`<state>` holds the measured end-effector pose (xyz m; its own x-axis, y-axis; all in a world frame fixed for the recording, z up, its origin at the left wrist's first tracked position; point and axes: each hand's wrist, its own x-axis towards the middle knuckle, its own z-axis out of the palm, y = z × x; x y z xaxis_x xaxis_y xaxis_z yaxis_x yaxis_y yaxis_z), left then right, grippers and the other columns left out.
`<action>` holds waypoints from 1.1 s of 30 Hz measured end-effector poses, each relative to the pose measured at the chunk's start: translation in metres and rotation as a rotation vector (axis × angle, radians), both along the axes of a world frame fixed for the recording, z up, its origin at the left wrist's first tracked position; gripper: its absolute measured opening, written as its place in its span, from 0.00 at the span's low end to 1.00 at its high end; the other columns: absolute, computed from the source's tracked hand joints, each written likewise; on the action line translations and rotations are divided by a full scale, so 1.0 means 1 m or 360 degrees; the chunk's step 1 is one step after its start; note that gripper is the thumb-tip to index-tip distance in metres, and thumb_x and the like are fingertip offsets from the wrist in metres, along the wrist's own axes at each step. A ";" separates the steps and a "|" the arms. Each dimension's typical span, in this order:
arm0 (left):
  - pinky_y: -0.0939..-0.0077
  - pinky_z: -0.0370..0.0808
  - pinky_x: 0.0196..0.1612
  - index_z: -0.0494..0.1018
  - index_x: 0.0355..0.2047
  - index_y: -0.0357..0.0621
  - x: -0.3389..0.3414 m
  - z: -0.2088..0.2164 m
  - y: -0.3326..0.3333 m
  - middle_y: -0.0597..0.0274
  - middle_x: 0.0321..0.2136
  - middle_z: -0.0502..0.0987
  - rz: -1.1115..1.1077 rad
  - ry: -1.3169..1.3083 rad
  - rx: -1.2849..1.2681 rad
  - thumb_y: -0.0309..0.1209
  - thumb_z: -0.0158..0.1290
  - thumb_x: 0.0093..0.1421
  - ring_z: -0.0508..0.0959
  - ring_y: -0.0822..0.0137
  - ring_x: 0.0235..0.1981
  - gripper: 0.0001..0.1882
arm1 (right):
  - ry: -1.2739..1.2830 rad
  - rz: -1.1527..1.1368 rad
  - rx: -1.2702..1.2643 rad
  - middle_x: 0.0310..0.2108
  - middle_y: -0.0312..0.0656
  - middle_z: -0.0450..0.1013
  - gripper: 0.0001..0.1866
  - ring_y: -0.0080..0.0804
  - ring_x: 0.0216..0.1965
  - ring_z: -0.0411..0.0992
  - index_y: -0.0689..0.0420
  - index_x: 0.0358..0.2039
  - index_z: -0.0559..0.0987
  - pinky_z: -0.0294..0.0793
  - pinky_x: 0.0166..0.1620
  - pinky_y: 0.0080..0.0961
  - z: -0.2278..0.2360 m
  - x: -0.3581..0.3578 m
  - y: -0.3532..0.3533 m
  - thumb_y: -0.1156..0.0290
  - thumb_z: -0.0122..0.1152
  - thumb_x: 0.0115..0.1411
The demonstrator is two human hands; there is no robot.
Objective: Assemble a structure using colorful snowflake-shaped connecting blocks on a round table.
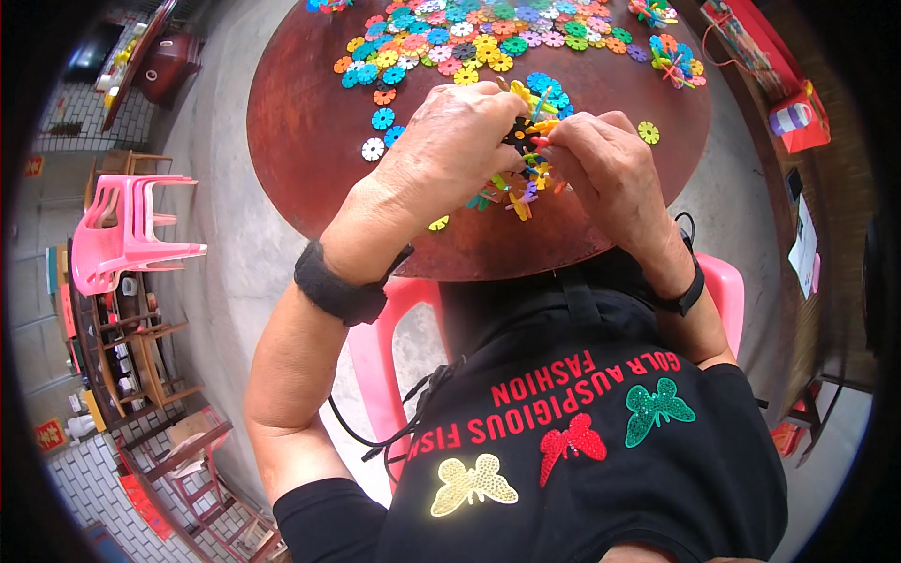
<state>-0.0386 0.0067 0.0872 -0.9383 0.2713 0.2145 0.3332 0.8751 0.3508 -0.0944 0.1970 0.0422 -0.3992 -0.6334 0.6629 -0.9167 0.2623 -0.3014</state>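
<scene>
Between my hands is a cluster of interlocking plastic discs [522, 202], many-coloured and joined at angles, held just over the near part of the round table. My left hand [460, 131] is closed on its left side, fingers curled around a black disc [519, 139]. From the right, my right hand [605, 164] pinches at the cluster with thumb and fingertips, close to a small red piece [540, 142]. My fingers cover part of the cluster. Blue discs [554, 91] lie just beyond it, and a yellow-green disc [439, 223] rests below my left hand.
Loose notched discs [460, 52] spread over the far part of the brown round table [300, 122]. Another joined cluster [678, 66] sits at the far right, near a lone yellow disc [649, 132]. Pink stools [122, 230] are stacked on the left; a red box [805, 120] stands right.
</scene>
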 end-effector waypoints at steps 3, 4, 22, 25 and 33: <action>0.63 0.74 0.44 0.77 0.42 0.38 -0.003 0.007 0.000 0.51 0.30 0.79 0.0015 -0.0086 -0.0079 0.31 0.65 0.49 0.79 0.52 0.35 0.20 | -0.0001 0.0007 -0.0062 0.26 0.39 0.72 0.07 0.38 0.29 0.74 0.55 0.29 0.71 0.67 0.34 0.32 -0.002 -0.001 0.000 0.73 0.62 0.55; 0.63 0.73 0.44 0.77 0.42 0.38 -0.004 0.009 0.000 0.52 0.29 0.79 0.0006 -0.0136 -0.0184 0.32 0.65 0.50 0.79 0.53 0.34 0.20 | -0.0028 -0.0010 -0.0028 0.26 0.39 0.73 0.07 0.39 0.29 0.74 0.55 0.30 0.72 0.68 0.33 0.33 -0.001 0.000 0.000 0.73 0.63 0.55; 0.61 0.70 0.50 0.75 0.39 0.38 -0.008 0.002 0.005 0.49 0.30 0.79 -0.0151 -0.0110 -0.0283 0.29 0.62 0.51 0.78 0.49 0.39 0.15 | -0.0158 0.0024 -0.0059 0.25 0.44 0.69 0.05 0.45 0.26 0.73 0.59 0.29 0.69 0.73 0.26 0.35 -0.006 0.007 -0.001 0.78 0.57 0.53; 0.61 0.71 0.50 0.75 0.39 0.38 -0.009 0.003 0.005 0.49 0.31 0.79 -0.0149 -0.0088 -0.0290 0.28 0.61 0.51 0.78 0.49 0.40 0.15 | -0.0148 0.0015 -0.0058 0.25 0.44 0.68 0.06 0.45 0.26 0.73 0.59 0.29 0.69 0.73 0.26 0.36 -0.007 0.006 -0.002 0.77 0.57 0.52; 0.61 0.74 0.41 0.75 0.41 0.38 -0.008 0.005 -0.001 0.48 0.28 0.79 0.0056 -0.0147 -0.0233 0.30 0.61 0.52 0.79 0.49 0.34 0.16 | -0.0208 -0.0050 -0.0182 0.31 0.44 0.74 0.10 0.44 0.30 0.76 0.58 0.35 0.74 0.76 0.29 0.33 -0.002 -0.001 0.000 0.74 0.63 0.53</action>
<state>-0.0467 0.0060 0.0921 -0.9616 0.2600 0.0876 0.2738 0.9296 0.2466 -0.0950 0.1970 0.0403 -0.5049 -0.5426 0.6713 -0.8598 0.2473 -0.4467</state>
